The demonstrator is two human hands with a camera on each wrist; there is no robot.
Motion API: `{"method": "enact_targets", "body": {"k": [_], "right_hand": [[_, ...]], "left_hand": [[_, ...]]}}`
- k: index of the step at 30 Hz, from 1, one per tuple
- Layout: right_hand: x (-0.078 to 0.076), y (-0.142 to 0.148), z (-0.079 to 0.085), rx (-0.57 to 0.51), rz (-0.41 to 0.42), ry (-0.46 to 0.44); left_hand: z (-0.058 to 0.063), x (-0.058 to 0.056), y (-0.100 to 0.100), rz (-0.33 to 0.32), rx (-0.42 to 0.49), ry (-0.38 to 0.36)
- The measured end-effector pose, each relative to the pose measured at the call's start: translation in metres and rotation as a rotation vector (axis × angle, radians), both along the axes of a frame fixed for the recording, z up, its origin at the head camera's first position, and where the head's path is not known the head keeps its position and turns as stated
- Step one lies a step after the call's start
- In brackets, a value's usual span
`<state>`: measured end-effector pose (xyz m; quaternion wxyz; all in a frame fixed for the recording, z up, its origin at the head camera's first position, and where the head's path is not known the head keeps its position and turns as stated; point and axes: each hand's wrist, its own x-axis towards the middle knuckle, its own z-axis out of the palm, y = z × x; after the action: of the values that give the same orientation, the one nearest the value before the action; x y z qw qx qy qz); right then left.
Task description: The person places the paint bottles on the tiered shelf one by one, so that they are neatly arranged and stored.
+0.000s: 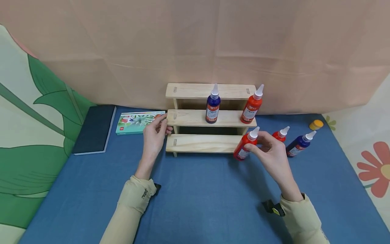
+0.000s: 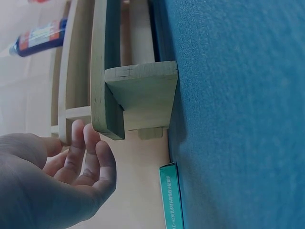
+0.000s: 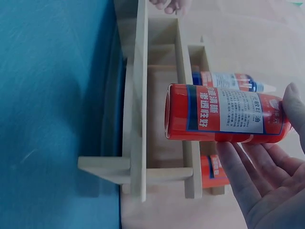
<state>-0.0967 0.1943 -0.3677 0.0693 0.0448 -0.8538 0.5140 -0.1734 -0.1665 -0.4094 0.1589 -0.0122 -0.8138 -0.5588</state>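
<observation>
My right hand [image 1: 271,152] holds a red ink bottle [image 3: 228,113] with a white pointed cap between thumb and fingers. In the head view this bottle [image 1: 243,147] tilts at the right end of the lowest tier of a three-tier wooden rack [image 1: 201,143]; whether it touches the plank I cannot tell. My left hand [image 1: 154,135] pinches the left end of the middle plank, thumb and fingertips at its edge in the left wrist view [image 2: 71,167]. On the middle tier stand a blue ink bottle [image 1: 212,108] and, at the right, another red ink bottle [image 1: 251,107].
Right of the rack, a red bottle [image 1: 279,135], partly behind my right hand, and a blue bottle [image 1: 298,146] stand on the blue cloth. A yellow cap [image 1: 316,124] sits beyond them. A green box [image 1: 134,126] and a dark notebook [image 1: 94,130] lie on the left.
</observation>
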Motion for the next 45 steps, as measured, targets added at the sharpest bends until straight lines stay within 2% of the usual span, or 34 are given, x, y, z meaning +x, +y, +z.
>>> {"method": "enact_targets", "body": {"k": [7, 20, 29, 45], "right_hand": [[-0.007, -0.014, 0.003, -0.031, 0.023, 0.013], [-0.017, -0.037, 0.003, -0.071, 0.079, 0.018], [-0.023, -0.056, 0.013, -0.076, 0.093, 0.020], [-0.040, -0.095, 0.021, -0.112, 0.159, 0.107]], "left_hand": [[0.000, 0.000, -0.001, -0.015, 0.027, -0.005], [-0.001, 0.002, 0.001, -0.015, 0.019, -0.007], [0.001, 0.002, 0.002, -0.014, 0.014, -0.001], [0.000, 0.001, 0.001, -0.010, 0.012, -0.003]]}}
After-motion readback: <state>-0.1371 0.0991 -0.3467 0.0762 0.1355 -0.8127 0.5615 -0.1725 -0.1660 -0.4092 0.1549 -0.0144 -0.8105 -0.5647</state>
